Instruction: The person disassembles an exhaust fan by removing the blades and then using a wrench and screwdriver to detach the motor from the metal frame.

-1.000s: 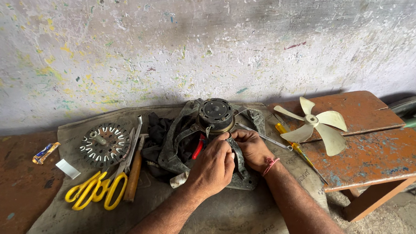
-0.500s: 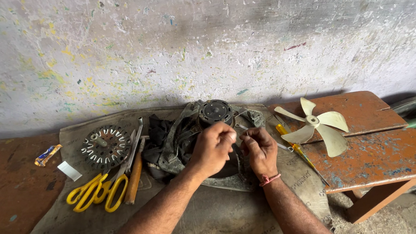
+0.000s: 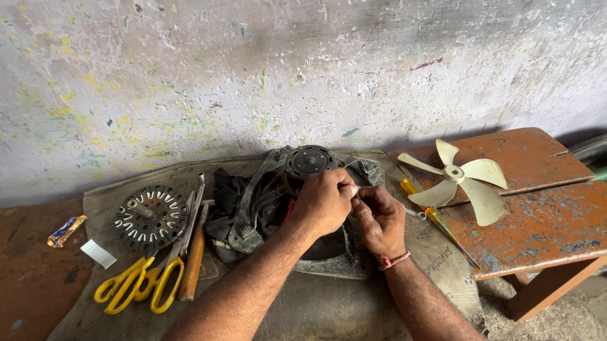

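A black round motor [image 3: 310, 160] sits in a grey metal housing [image 3: 326, 265] on a worn sack [image 3: 323, 317], with a dark rag [image 3: 229, 194] beside it. My left hand [image 3: 324, 203] is curled just below and right of the motor top. My right hand [image 3: 378, 220], with a red thread at the wrist, meets it fingertip to fingertip. Between the fingertips of both hands is a small pale piece [image 3: 353, 191]; what it is I cannot tell. The hands hide the lower part of the motor.
A slotted round metal disc [image 3: 150, 216], yellow-handled scissors [image 3: 138, 285] and a wooden-handled tool [image 3: 193, 261] lie left of the motor. A cream fan blade [image 3: 455, 178] rests on a rusty red bench [image 3: 550, 225], with a yellow-handled screwdriver [image 3: 423, 206] at its edge. A paint-flecked wall [image 3: 254, 64] stands behind.
Both hands rose from the motor's lower front to its right side and came together, fingertips now pinching a small pale piece. The tools and the fan blade lie as before.
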